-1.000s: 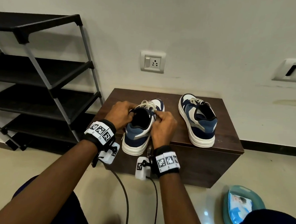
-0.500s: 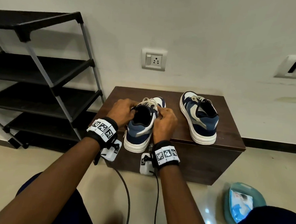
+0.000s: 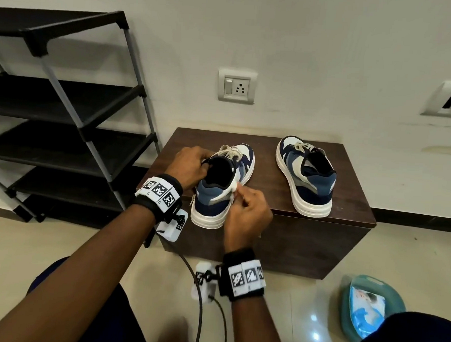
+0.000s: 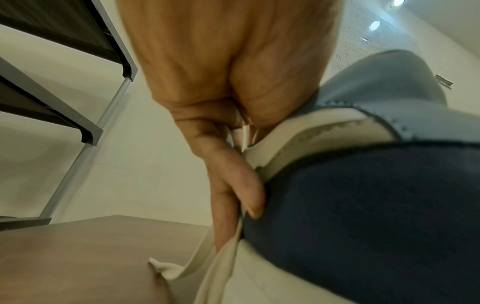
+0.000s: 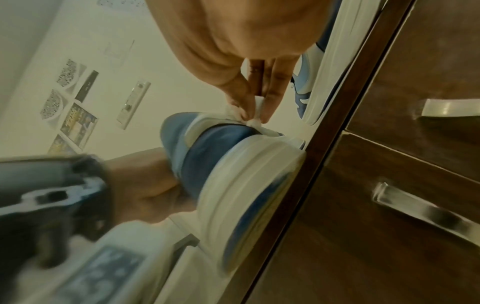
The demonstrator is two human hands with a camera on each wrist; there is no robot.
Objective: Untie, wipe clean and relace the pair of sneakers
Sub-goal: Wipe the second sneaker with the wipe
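Head view: left hand (image 3: 190, 169) grips the collar of the near sneaker (image 3: 219, 189) on the brown cabinet (image 3: 348, 203), a lace end trailing under its fingers. Just right of that grip, right hand (image 3: 248, 214) pinches the other lace end (image 5: 253, 121) beside the heel. Judgement: brace the shoe, draw the lace out steadily. Second sneaker (image 3: 306, 179) stands well right.

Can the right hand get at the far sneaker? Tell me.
Probably yes, once it lets go: the right hand pinches a lace of the near sneaker; the far sneaker stands unobstructed on the cabinet.
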